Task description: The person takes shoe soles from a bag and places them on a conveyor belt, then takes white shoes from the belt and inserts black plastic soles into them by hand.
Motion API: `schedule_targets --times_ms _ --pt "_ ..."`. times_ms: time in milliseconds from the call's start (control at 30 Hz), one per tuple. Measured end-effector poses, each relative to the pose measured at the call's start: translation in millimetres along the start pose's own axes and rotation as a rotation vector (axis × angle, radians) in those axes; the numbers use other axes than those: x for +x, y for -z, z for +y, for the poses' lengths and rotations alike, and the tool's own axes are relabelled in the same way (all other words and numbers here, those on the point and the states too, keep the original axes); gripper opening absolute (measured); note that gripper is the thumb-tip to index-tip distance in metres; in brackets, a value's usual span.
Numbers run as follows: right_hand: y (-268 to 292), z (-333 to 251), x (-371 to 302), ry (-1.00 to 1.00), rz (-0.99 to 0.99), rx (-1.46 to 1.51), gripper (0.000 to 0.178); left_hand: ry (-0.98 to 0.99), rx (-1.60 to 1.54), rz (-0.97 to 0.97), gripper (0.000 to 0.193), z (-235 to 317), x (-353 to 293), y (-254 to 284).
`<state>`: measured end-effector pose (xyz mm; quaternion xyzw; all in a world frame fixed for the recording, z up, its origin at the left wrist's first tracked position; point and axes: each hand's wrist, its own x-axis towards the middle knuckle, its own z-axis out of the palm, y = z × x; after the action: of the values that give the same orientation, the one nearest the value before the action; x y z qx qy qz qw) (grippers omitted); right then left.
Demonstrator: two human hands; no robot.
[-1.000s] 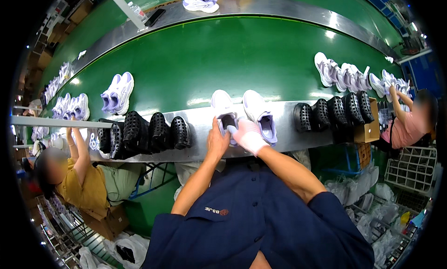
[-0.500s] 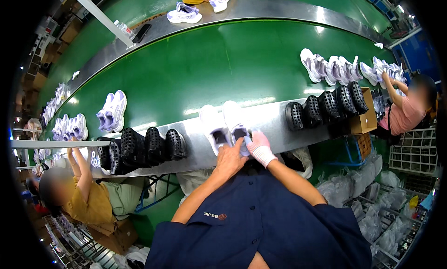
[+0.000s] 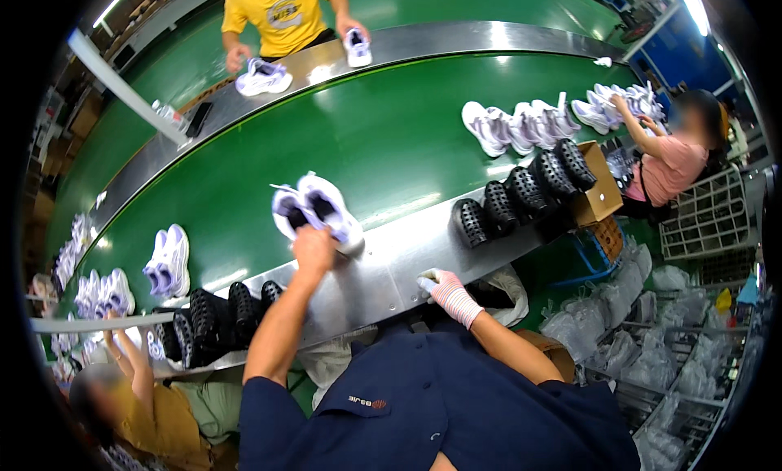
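A pair of white and lavender sneakers (image 3: 332,208) stands side by side, toes away from me, at the near side of the green belt (image 3: 399,121). My bare left hand (image 3: 314,249) is closed on their heel ends, the fingertips partly hidden and slightly blurred. To the right, over the steel ledge (image 3: 383,267), is my right hand (image 3: 446,293) in a pale striped glove. Its fingers are loosely bent and a little apart, with nothing visible in them.
Black perforated shoe-shaped forms line the ledge at right (image 3: 525,192) and left (image 3: 213,318). More sneakers (image 3: 521,127) stand on the belt. A person in yellow (image 3: 281,15) across it touches two shoes; others work at both sides. A cardboard box (image 3: 599,187) is right.
My left hand has carried the sneaker pair forward and left from the ledge onto the belt. My right hand has come off the shoes. The view has shifted, showing more of the person opposite.
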<state>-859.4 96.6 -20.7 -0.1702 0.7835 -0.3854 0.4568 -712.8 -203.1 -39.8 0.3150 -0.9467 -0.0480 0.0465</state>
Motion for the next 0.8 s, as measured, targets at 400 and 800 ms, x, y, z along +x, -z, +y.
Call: schedule_targets --times_ms 400,800 --pt "32 -45 7 0.115 0.040 -0.352 0.046 -0.160 -0.406 0.173 0.051 63 -18 -46" --pt "286 -123 264 -0.077 0.509 -0.752 0.039 0.039 -0.365 0.110 0.065 137 -44 -91"
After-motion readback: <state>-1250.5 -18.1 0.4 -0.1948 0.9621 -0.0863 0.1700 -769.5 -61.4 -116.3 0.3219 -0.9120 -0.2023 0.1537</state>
